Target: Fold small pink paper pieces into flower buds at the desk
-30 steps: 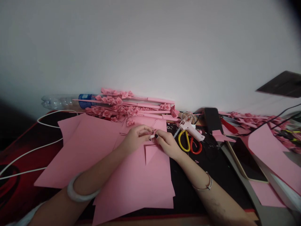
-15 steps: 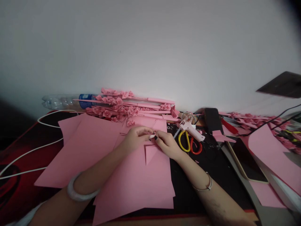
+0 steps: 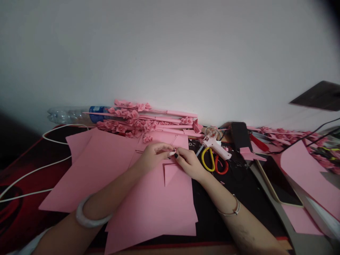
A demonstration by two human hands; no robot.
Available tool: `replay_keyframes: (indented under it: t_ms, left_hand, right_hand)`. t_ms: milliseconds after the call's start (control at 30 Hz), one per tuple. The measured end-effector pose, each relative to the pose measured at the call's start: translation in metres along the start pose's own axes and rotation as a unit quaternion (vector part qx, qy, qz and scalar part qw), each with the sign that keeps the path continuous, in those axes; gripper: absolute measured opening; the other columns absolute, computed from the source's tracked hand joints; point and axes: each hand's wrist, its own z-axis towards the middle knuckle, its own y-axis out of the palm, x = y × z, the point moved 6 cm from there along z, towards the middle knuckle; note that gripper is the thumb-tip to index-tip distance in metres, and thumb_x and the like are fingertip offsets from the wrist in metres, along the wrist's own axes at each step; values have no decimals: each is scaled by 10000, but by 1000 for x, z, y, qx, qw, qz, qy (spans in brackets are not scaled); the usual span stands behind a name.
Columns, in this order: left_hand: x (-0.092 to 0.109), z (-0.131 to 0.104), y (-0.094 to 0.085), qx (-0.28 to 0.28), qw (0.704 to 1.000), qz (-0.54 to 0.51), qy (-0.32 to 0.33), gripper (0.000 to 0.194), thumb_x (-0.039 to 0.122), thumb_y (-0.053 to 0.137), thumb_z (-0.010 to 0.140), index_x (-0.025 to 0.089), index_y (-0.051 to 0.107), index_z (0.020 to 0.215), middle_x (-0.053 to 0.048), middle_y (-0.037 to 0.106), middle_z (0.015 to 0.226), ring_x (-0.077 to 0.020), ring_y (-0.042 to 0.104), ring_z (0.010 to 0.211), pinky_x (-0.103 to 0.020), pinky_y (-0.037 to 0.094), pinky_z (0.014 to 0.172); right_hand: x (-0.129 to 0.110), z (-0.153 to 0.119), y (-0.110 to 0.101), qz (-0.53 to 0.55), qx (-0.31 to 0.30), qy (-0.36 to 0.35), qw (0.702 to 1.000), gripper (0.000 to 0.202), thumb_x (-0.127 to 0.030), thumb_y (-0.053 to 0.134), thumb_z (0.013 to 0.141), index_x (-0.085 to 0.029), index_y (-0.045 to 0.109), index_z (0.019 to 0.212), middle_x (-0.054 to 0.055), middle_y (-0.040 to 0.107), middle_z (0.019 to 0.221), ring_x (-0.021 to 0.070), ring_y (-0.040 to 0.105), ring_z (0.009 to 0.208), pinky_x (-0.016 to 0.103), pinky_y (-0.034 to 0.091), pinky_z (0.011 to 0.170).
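Observation:
My left hand point(image 3: 155, 154) and my right hand point(image 3: 189, 162) meet fingertip to fingertip above large sheets of pink paper point(image 3: 156, 202). Both are pinched closed on a small piece of pink paper point(image 3: 174, 149), mostly hidden behind the fingers. Just below the fingertips a folded pink paper piece point(image 3: 170, 173) lies on the sheets, close to my right hand. A small pink paper flower point(image 3: 147, 138) rests beyond my left hand. To the right of my right hand are scissors point(image 3: 208, 159) with one yellow and one red handle, and a pale pink glue gun point(image 3: 216, 145).
Pink paper flowers on rolled stems point(image 3: 132, 115) lie along the wall beside a clear plastic bottle point(image 3: 70, 115). A black phone point(image 3: 240, 136) and a tablet-like device point(image 3: 278, 179) are at right. A white cable point(image 3: 29, 170) loops at left.
Both hands stay in nearly the same place, with only a slight shift of the fingertips around the small paper piece. Everything else looks unchanged.

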Motion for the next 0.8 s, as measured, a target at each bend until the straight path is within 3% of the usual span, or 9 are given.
replay_keyframes:
  t_ms: [800]
  left_hand:
    - [-5,0,0,-1,1000,-13,7,177,163,670,664,143,650,839,-59,688,891,-185,643,871,-339,512,811]
  right_hand:
    - [1,0,-1,10,1,-9,1000,173,-150,375,832,-173,410,665,-28,410,624,102,378,578,227,300,561]
